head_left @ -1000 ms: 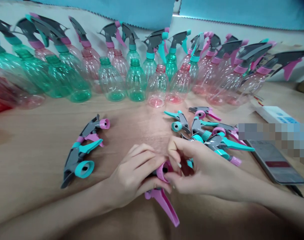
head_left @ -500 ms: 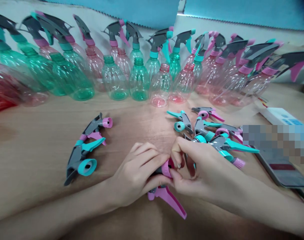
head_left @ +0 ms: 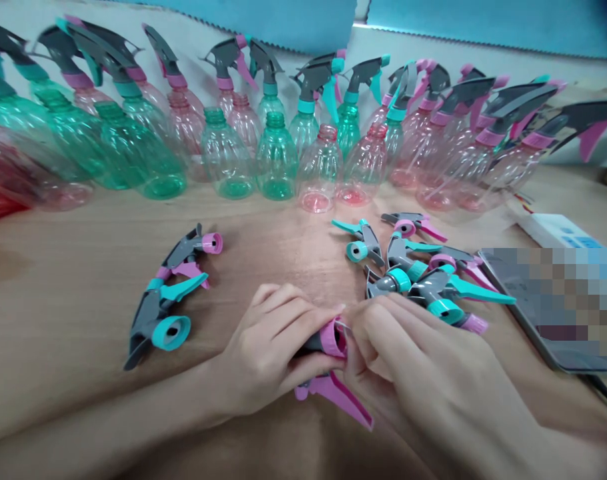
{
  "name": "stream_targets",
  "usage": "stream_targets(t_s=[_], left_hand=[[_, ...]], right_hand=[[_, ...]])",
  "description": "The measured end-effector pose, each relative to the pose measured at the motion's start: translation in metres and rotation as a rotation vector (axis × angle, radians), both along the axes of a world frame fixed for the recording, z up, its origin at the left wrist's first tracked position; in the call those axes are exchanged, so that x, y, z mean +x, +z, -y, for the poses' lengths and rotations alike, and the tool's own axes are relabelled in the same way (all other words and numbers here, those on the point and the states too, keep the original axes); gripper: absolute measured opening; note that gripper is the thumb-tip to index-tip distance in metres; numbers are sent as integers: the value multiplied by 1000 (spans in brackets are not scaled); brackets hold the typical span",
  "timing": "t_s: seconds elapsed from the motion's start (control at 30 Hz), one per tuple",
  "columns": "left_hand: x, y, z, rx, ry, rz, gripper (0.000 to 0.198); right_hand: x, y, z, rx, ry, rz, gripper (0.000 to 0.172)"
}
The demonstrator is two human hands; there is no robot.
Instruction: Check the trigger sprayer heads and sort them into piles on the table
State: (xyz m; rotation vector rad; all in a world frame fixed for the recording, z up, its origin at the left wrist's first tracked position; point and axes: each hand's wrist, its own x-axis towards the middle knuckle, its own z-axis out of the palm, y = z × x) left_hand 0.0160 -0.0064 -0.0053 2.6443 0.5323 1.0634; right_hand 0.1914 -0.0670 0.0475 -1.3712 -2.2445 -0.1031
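My left hand (head_left: 270, 347) is wrapped round a grey spray head with a pink cap and pink trigger (head_left: 333, 390), held low over the wooden table (head_left: 73, 280). My right hand (head_left: 418, 373) is closed at the cap's open end, its fingertips pinched there on something too small to make out. A pile of loose spray heads (head_left: 418, 267), teal and pink, lies just beyond my right hand. Two more spray heads (head_left: 170, 293) lie to the left of my left hand.
Several green and pink plastic bottles (head_left: 276, 157) stand in rows along the back, some with spray heads on, some open. A phone (head_left: 543, 320) and a white box (head_left: 553, 230) lie at the right. Red plastic (head_left: 3, 187) sits at far left.
My right hand has turned over and closed in on the pink cap, its fingers now curled down over the cap's opening. The left hand keeps its grip on the spray head.
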Motion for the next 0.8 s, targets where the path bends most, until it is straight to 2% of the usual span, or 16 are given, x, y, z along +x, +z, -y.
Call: stream_targets(t_s=[0.17,0.23,0.37,0.5,0.63,0.8], left_hand=[[0,2,0,-34,-3,7,34],[1,2,-1,-88,-2,22,35],[1,1,-3,-197,20,74,38],[1,1,-4,-230,5,109,38],[2,2,-4,-231,-13,147,36],[2,6,-4,-237,-34,134,37]], right_hand=[[6,7,-6,-39,-16,-45,22],[12,12,-9,-139,-1,-125,21],[25,25,-17,-448,61,-355,18],[31,28,-23,-619,91,-462,9],[30,22,-26,-661,111,-456,10],[29,21,-26,-600,138,-414,13]])
